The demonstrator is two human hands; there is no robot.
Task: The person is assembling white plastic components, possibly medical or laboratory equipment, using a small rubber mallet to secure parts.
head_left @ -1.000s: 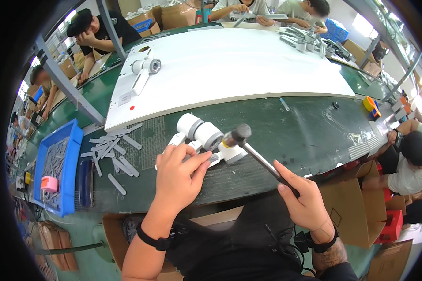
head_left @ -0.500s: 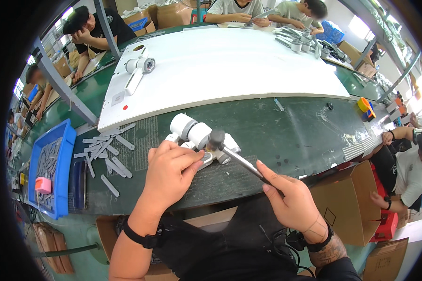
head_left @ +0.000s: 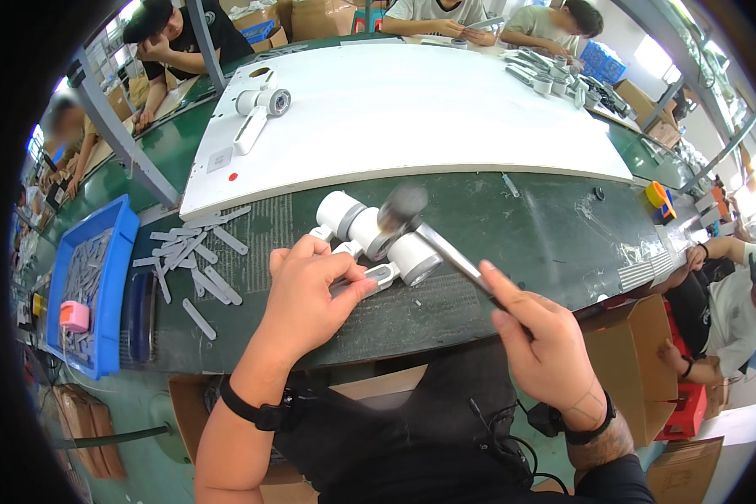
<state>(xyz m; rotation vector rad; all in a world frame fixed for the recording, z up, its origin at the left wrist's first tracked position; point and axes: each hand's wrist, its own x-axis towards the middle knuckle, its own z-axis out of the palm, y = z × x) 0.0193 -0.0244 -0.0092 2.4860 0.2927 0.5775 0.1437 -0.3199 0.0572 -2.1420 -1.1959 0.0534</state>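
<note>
A white assembly with several cylindrical housings [head_left: 338, 212] and grey bands lies on the green bench before me. My left hand [head_left: 309, 290] is closed on its near arm, thumb and fingertips pinching near a grey oblong strip [head_left: 381, 275] on that arm. My right hand [head_left: 539, 332] grips a hammer [head_left: 452, 255] by the handle end. The dark hammer head, smeared by motion, hangs above the assembly and hides part of the housings. Whether the strip sits flush in the arm I cannot tell.
Left of the assembly lie loose grey strips [head_left: 200, 319], a dark blue case [head_left: 142, 315] and a blue tray [head_left: 113, 363] of strips. A white board [head_left: 353, 109] behind carries a similar white device [head_left: 256, 118]. Co-workers sit around; cardboard box [head_left: 630, 361] at right.
The hammer head has lifted off the strip, and my right hand has shifted slightly right. My left hand stays on the assembly. The whole view has shifted a little.
</note>
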